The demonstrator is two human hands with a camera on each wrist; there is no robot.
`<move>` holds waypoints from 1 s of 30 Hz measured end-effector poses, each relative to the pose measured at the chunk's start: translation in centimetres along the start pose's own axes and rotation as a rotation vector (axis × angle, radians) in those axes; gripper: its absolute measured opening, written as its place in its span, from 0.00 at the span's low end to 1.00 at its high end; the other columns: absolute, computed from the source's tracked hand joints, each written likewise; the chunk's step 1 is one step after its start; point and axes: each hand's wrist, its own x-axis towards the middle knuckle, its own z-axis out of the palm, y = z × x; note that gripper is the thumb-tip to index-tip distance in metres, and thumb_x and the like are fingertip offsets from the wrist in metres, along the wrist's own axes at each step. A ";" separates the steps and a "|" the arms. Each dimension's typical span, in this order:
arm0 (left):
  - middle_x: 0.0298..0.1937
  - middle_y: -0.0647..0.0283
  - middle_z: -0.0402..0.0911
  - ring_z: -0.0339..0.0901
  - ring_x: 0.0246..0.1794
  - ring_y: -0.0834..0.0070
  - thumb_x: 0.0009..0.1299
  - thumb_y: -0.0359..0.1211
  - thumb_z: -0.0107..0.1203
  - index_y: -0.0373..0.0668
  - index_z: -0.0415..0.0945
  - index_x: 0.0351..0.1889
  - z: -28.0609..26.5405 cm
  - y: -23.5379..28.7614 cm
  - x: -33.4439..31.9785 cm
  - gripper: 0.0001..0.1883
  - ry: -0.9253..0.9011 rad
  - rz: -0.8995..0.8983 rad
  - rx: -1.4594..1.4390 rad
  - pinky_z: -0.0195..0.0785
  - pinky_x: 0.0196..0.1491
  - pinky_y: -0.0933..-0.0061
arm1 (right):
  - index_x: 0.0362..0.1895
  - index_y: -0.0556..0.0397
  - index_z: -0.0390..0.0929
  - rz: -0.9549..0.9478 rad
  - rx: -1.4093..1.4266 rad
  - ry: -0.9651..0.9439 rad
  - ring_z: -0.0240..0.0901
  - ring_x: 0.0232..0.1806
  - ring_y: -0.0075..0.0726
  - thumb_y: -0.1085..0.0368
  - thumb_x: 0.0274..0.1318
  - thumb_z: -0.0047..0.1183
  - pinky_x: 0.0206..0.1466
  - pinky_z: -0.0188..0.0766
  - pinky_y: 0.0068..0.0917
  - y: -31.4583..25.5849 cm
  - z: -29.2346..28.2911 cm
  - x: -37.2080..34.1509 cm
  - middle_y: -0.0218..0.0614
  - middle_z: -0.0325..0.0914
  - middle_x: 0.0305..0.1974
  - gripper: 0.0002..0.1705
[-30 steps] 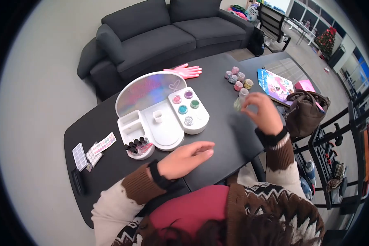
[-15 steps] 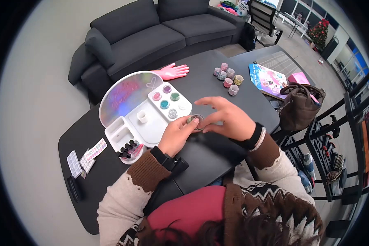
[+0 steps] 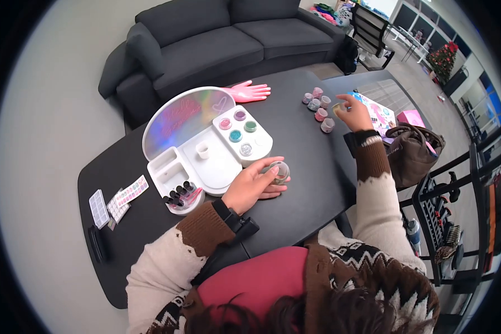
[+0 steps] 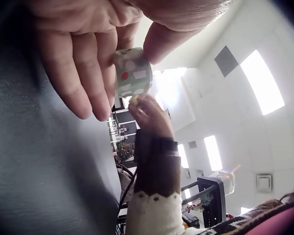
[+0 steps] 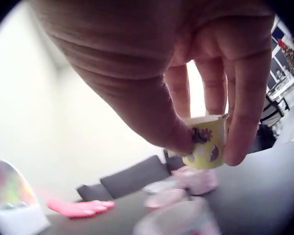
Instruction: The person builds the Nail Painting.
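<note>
My left hand (image 3: 253, 186) holds a small green patterned tub (image 4: 132, 72) between thumb and fingers, over the table in front of the white nail-kit stand (image 3: 220, 178). Farther right, my right hand (image 3: 355, 116) pinches a small yellow tub (image 5: 206, 147) with printed shapes between thumb and fingertips. In the right wrist view this tub hangs upright, just above a cluster of similar tubs. Those pink and pale tubs (image 3: 320, 114) stand together on the table beside my right hand.
Glitter pots, a white cup (image 3: 204, 150) and dark-capped bottles (image 3: 178, 193) sit in the stand. Behind it lies a pink model hand (image 3: 247, 92). Nail sheets (image 3: 129, 195) and a black case (image 3: 96, 245) are at left, a brown bag (image 3: 414, 153) at right.
The right hand brought the green tub to the left hand, which took hold of it. My right hand then moved back right to the cluster and now pinches the yellow tub.
</note>
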 end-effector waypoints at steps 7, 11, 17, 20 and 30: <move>0.67 0.53 0.84 0.87 0.62 0.67 0.91 0.45 0.47 0.46 0.66 0.81 -0.1 -1.1 0.1 0.25 -0.019 0.025 -0.046 0.81 0.68 0.63 | 0.54 0.55 0.89 -0.350 0.758 -0.355 0.85 0.54 0.28 0.74 0.66 0.68 0.54 0.88 0.26 -13.8 -3.0 -14.1 0.35 0.83 0.55 0.13; 0.66 0.57 0.82 0.86 0.64 0.66 0.91 0.44 0.48 0.41 0.68 0.78 0.1 -1.7 0.3 0.24 0.018 0.042 -0.082 0.81 0.69 0.63 | 0.53 0.52 0.91 -0.430 0.590 -0.262 0.88 0.51 0.34 0.71 0.65 0.70 0.52 0.91 0.29 -16.0 -2.0 -17.7 0.37 0.85 0.54 0.13; 0.63 0.60 0.83 0.86 0.62 0.70 0.90 0.42 0.49 0.39 0.71 0.77 0.3 -1.6 -0.1 0.24 0.055 0.043 -0.051 0.82 0.68 0.65 | 0.50 0.47 0.91 -0.643 0.318 -0.092 0.89 0.46 0.45 0.69 0.60 0.72 0.47 0.87 0.37 -15.2 0.0 -19.0 0.36 0.88 0.50 0.14; 0.60 0.60 0.85 0.88 0.57 0.73 0.89 0.41 0.50 0.39 0.74 0.74 0.2 -2.2 0.0 0.22 0.085 0.063 -0.071 0.83 0.62 0.69 | 0.49 0.48 0.90 -0.636 0.297 -0.108 0.89 0.46 0.46 0.69 0.60 0.72 0.47 0.86 0.39 -15.1 0.5 -19.5 0.36 0.88 0.50 0.12; 0.61 0.60 0.85 0.87 0.57 0.75 0.90 0.44 0.50 0.37 0.74 0.74 0.1 -2.7 0.3 0.24 0.075 0.063 -0.088 0.83 0.62 0.70 | 0.59 0.48 0.84 -0.597 0.174 -0.166 0.87 0.50 0.53 0.66 0.67 0.66 0.52 0.84 0.44 -15.7 0.0 -20.1 0.41 0.87 0.55 0.17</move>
